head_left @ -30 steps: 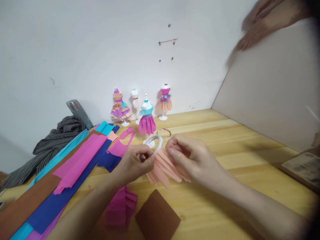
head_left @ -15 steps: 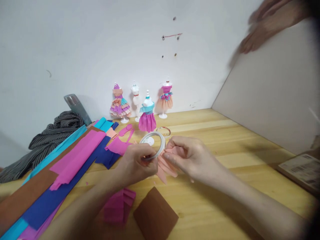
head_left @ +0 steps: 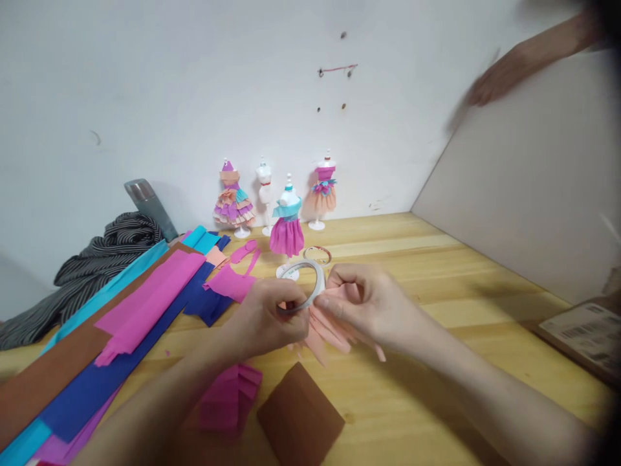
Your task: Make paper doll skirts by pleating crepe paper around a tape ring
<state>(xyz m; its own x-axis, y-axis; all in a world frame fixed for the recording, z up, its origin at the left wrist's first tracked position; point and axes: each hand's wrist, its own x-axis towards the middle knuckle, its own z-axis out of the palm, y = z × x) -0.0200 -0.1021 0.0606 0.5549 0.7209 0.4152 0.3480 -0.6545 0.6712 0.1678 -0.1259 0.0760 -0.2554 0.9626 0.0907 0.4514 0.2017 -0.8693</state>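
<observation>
My left hand [head_left: 279,317] is closed around the lower left of a roll of white tape [head_left: 319,285]. Close beside it, my right hand [head_left: 371,301] pinches a gathered piece of peach crepe paper [head_left: 320,336], whose cut strips hang below both hands. The roll's right edge meets my right fingertips. Behind the hands stands a small dress form [head_left: 287,223] in a turquoise top and magenta skirt. A brown paper square [head_left: 301,414] and folded magenta paper [head_left: 230,398] lie on the table nearer to me.
Strips of coloured crepe paper [head_left: 145,304] cover the left side, with a striped cloth [head_left: 116,252] and a grey bottle [head_left: 151,207] behind. More dress forms [head_left: 323,188] stand along the wall. A cardboard box [head_left: 582,336] is at right. Another person's hand [head_left: 504,74] rests over a white partition [head_left: 528,181].
Both hands stay together; the roll has shifted slightly right and the peach strips spread wider below. At the upper right, the other person's limbs have moved, with less of them showing.
</observation>
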